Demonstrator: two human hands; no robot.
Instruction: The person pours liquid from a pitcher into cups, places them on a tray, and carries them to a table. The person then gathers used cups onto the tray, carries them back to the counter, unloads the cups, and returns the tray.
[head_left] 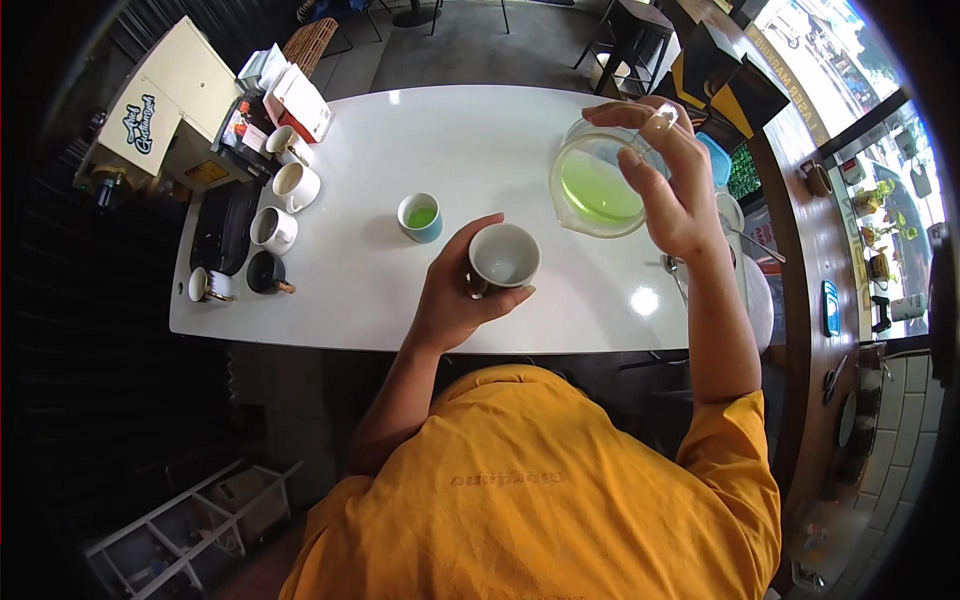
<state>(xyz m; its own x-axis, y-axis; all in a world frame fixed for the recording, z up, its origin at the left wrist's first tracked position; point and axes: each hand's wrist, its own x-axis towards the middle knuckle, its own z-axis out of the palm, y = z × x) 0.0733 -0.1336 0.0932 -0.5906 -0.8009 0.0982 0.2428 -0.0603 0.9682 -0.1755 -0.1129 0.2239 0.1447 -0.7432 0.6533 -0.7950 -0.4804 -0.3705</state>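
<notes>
My left hand (pixel 457 290) is wrapped round a white cup (pixel 505 256), whose inside shows no liquid, above the front part of the table. To its left stands a small light blue cup (pixel 421 218) with green liquid in it. On the right my right hand (pixel 665 170) holds a clear round pitcher (pixel 600 188) by its far right side, thumb at the rim. Bright green liquid lies in the pitcher, which is tilted a little. The pitcher and the white cup are apart.
Several mugs (pixel 297 187) line the left side of the white table (pixel 380 320), by a black and cream machine (pixel 165 90) and a white box (pixel 300 105). Spoons (pixel 675 272) lie at the right, near a blue item (pixel 714 158). Stools and chairs stand beyond.
</notes>
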